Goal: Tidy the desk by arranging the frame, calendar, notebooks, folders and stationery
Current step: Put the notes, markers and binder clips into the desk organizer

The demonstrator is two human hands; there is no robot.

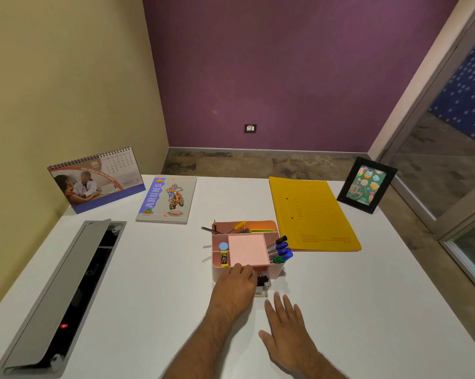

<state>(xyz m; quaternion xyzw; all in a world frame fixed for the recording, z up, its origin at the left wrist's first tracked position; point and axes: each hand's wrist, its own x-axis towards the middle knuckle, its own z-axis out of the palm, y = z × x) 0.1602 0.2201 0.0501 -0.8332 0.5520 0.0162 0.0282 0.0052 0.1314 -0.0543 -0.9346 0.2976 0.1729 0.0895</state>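
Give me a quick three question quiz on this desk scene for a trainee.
1. True or false: the black picture frame stands at the desk's far right corner.
2. Which lies directly beside the pink plastic organiser: A) spiral desk calendar, B) yellow paper folder, C) motorbike-cover notebook?
3. Which hand touches the organiser's front?

Key
1. True.
2. B.
3. The left hand; the right hand lies flat on the white desk.

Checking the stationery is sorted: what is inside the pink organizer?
The pink organizer holds markers, pink sticky notes, a blue-capped item and pencils. The left hand covers its front drawer.
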